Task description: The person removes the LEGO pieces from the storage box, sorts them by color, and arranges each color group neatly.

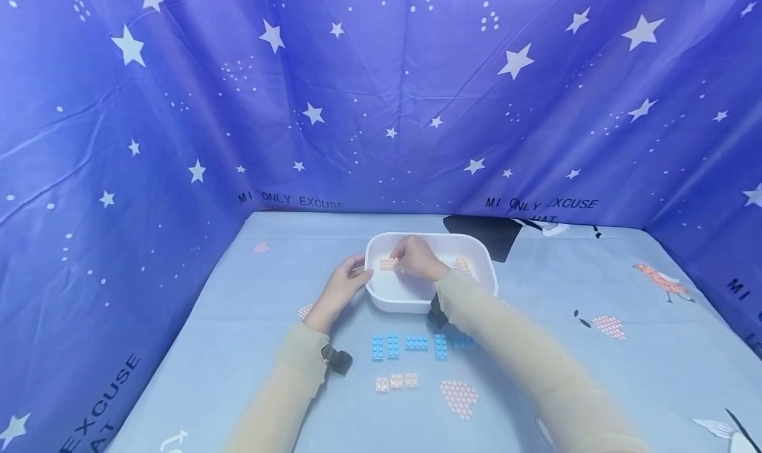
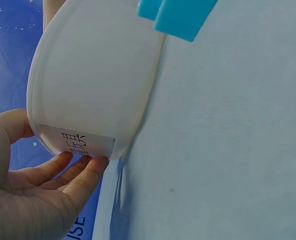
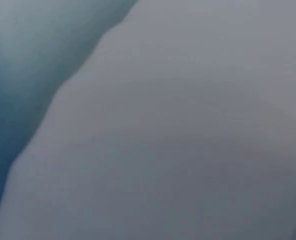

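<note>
A white plastic bin [image 1: 389,305] stands on the cloth, with a printed label [image 2: 90,142] on one end. My left hand [image 1: 344,284] holds that end, thumb at the rim and fingertips against the labelled wall. Inside the bin, my right hand [image 1: 417,258] pinches a pale orange building brick [image 1: 389,264] near the left end. More orange bricks [image 1: 462,264] lie in the bin's right part, partly hidden by the right arm. Blurred pale surface fills most of the right wrist view, and the right hand does not show there.
Several blue bricks [image 1: 417,343] lie in a row in front of the bin, the rightmost partly behind the right sleeve. Nearer still are 3 clear pinkish bricks [image 1: 397,381]. A starry blue curtain [image 1: 381,96] surrounds the patterned light-blue cloth [image 1: 238,347].
</note>
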Action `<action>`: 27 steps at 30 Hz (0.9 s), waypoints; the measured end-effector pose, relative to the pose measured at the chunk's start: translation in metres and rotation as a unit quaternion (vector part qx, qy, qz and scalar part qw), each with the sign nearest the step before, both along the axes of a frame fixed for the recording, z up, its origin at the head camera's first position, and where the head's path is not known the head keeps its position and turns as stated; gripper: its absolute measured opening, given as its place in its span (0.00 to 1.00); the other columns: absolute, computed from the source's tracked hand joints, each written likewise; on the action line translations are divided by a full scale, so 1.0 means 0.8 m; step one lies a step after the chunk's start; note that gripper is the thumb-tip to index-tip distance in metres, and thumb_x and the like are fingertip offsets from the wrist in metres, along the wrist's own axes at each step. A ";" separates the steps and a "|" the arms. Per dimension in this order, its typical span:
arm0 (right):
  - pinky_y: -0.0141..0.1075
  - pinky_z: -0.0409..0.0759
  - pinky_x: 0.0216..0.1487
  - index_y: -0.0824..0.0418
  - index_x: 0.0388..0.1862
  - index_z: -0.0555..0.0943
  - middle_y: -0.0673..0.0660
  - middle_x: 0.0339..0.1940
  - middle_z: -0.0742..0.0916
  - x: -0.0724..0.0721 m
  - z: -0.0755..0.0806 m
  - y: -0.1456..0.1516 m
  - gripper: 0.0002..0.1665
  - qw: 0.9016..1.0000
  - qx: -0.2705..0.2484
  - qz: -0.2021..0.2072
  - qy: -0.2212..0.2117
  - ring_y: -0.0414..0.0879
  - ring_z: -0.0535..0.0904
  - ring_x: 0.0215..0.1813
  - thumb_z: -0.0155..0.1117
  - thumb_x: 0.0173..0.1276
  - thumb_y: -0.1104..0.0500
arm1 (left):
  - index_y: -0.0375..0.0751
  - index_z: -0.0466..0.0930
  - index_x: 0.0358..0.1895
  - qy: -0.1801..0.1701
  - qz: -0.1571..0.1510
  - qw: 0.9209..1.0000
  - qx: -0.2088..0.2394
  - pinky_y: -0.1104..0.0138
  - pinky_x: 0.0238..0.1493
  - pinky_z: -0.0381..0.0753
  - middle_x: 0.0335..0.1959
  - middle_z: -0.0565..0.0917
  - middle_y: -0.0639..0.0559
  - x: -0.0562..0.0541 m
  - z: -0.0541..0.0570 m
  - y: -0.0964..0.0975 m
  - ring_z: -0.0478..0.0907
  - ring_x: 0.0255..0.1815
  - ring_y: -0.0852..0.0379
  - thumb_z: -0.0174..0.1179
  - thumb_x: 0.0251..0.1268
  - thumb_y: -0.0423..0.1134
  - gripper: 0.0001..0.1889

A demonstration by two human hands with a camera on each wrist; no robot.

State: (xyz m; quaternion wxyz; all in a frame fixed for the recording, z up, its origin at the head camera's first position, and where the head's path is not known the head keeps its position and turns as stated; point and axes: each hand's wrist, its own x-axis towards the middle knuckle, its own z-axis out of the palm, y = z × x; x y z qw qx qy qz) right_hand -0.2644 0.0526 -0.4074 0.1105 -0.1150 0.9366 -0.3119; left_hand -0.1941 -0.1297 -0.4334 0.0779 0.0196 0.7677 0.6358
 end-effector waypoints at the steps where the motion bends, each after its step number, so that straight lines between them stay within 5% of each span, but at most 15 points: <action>1: 0.42 0.81 0.55 0.67 0.42 0.86 0.62 0.42 0.88 0.000 0.001 0.001 0.16 1.000 -0.005 -0.002 -0.003 0.53 0.81 0.48 0.70 0.51 0.71 | 0.38 0.64 0.70 -0.002 0.001 1.000 0.000 0.47 0.69 0.69 0.69 0.70 0.37 -0.001 0.000 0.000 0.70 0.67 0.39 0.57 0.68 0.40 0.28; 19: 0.44 0.78 0.62 0.64 0.45 0.85 0.61 0.50 0.87 0.006 0.019 0.019 0.15 0.998 -0.048 -0.025 -0.039 0.53 0.80 0.55 0.68 0.57 0.68 | 0.37 0.64 0.70 -0.008 0.002 1.000 -0.002 0.47 0.69 0.68 0.68 0.70 0.37 -0.001 0.004 0.004 0.70 0.68 0.39 0.57 0.68 0.40 0.29; 27: 0.43 0.80 0.58 0.63 0.47 0.85 0.60 0.48 0.87 0.016 0.037 0.030 0.15 0.999 -0.030 -0.012 -0.009 0.51 0.81 0.51 0.69 0.59 0.64 | 0.38 0.63 0.71 -0.007 0.006 1.000 -0.001 0.48 0.69 0.69 0.69 0.70 0.37 0.000 0.000 0.002 0.70 0.68 0.40 0.57 0.69 0.40 0.29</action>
